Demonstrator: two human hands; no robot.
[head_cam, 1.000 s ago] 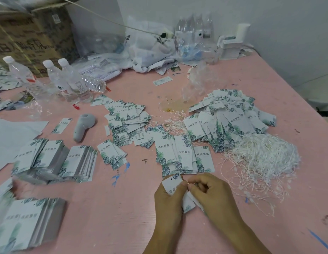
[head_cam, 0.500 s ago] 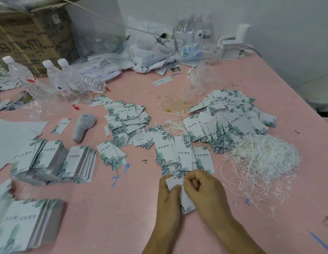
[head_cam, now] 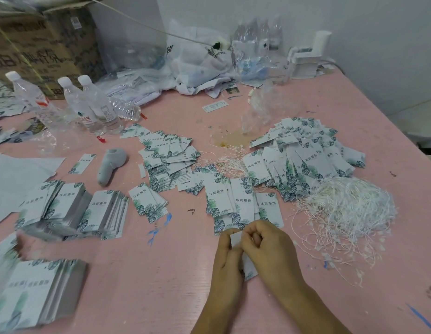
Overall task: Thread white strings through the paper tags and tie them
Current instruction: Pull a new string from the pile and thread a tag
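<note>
Low over the pink table, left hand and right hand pinch one paper tag, fingers curled.

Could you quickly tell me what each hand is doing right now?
Left hand: holding the paper tag.
Right hand: fingers curled, pinching the same tag's top.

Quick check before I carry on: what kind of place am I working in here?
Probably a small garment-tag packing workroom, not a home. The pink table holds stacks of printed paper tags, a heap of white strings, and a cardboard carton at the back.
</note>
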